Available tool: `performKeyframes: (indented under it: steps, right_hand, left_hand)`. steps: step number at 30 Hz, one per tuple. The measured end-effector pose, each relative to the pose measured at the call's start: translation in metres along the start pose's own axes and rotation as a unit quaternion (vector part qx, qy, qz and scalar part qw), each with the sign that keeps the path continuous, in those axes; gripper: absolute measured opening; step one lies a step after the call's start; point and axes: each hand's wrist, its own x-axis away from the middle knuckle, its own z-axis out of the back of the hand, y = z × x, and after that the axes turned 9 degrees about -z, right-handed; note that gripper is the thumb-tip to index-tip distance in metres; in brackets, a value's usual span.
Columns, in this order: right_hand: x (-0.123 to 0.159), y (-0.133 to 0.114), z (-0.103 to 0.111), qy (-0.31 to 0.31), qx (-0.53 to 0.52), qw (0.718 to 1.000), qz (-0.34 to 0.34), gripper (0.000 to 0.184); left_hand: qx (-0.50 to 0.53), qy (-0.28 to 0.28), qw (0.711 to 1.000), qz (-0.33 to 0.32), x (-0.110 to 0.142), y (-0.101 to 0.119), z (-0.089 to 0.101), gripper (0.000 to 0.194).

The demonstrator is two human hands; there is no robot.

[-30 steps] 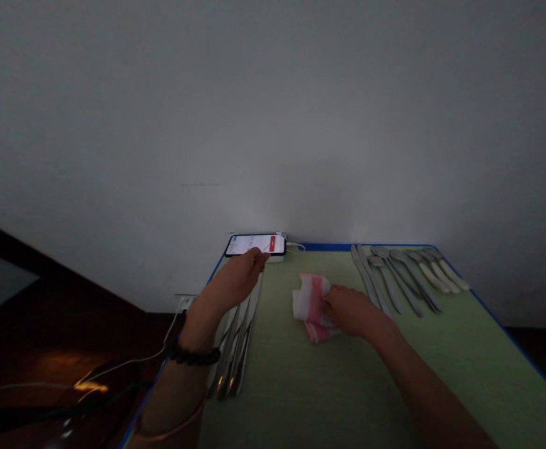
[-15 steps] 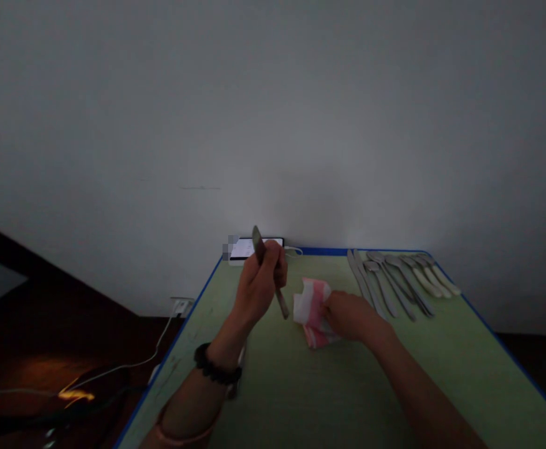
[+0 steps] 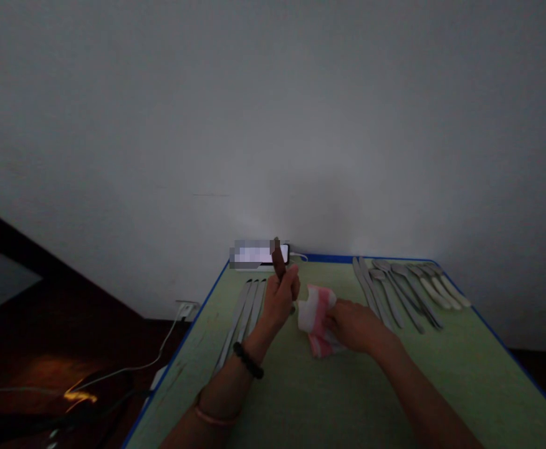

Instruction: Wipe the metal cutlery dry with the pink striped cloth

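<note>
My left hand is closed around a table knife, whose blade points up and away past the thumb. A small end of it shows below the fingers. Just to the right, my right hand grips a folded pink-and-white cloth; its fingertips are partly hidden in the folds. Cloth and knife are apart. Several silver table knives lie side by side left of my left hand, partly covered by that forearm.
At the right lie two more knives, several metal spoons and pale-handled spoons. A lit phone with a white cable leans at the back of the green, blue-edged table. A wall rises behind.
My left hand has moved to the right with the knife, which stands more upright. The knives on the left have come into sight. The cloth stays in my right hand as the view shifts slightly.
</note>
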Motion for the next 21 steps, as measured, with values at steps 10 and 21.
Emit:
performKeyframes:
  steps: [10,21]
  right_hand:
    - [-0.002,-0.007,-0.003,0.04,-0.023,0.998,-0.053,0.036]
    - [-0.008,-0.015,-0.024,0.056,-0.041,0.997,-0.045,0.052]
  left_hand:
    - [-0.051,-0.129,0.99,-0.014,0.004,-0.007,-0.003,0.04]
    - [-0.053,-0.158,0.984,0.066,0.001,-0.017,0.001,0.042]
